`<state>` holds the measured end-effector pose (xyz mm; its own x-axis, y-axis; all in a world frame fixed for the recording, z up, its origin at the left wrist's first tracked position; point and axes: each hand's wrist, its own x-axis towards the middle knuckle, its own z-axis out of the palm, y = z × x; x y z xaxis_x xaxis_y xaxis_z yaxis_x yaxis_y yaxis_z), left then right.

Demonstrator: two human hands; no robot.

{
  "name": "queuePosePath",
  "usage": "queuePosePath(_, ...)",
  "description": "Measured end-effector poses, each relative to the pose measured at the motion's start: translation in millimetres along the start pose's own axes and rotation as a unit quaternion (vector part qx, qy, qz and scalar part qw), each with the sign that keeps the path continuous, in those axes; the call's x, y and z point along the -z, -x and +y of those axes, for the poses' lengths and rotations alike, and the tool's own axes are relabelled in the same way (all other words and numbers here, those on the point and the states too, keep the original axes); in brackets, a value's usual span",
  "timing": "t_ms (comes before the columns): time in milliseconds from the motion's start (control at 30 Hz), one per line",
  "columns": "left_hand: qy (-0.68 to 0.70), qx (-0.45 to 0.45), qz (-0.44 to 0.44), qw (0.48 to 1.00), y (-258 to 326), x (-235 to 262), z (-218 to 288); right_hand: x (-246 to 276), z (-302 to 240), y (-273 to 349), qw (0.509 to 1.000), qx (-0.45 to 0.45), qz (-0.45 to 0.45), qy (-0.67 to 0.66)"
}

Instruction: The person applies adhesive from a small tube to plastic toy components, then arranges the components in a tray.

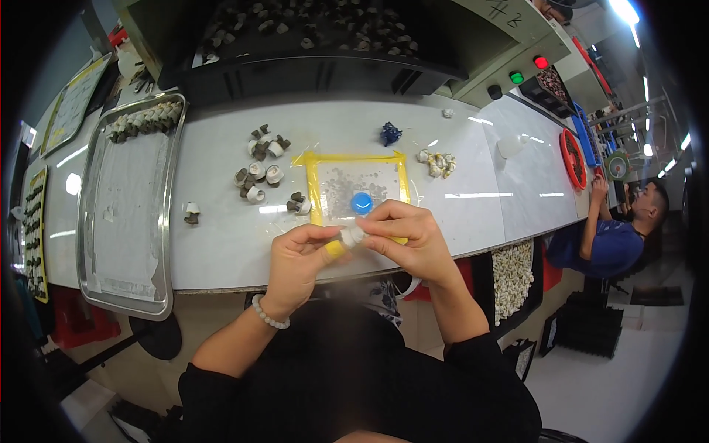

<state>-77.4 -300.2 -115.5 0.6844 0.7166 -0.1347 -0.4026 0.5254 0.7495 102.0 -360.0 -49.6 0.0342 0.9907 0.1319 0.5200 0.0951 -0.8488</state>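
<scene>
A small white piece (352, 236) is pinched between the fingertips of my left hand (294, 260) and my right hand (417, 238), above the table's near edge. Its exact kind is hard to make out, since the fingers cover part of it. Yellow tape (335, 249) wraps my left thumb. Just beyond the hands lies a mat framed in yellow tape (347, 158), with grey spots on it and a round blue cap-like thing (362, 203). Left of the mat sit loose clusters of small white-and-brown parts (256, 173). White and yellowish pieces (441, 165) lie to its right.
At the left stands a metal tray (122, 221) with a row of parts (148, 120) at its far end. A crumpled dark-blue lump (390, 133) lies beyond the mat. A black crate (310, 74) of parts stands behind. A co-worker (605, 240) sits at the far right.
</scene>
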Motion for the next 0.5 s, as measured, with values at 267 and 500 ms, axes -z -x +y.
queuePosePath(267, -0.032, 0.023, -0.014, 0.999, 0.1, -2.6, 6.5, 17.9, 12.2, 7.3, 0.998, -0.027, -0.014, -0.048)
queuePosePath(500, -0.080, -0.033, 0.047, 0.995, 40.2, 17.1, 56.7, 57.1, 66.0, -4.7, 0.927, -0.019, 0.229, 0.297)
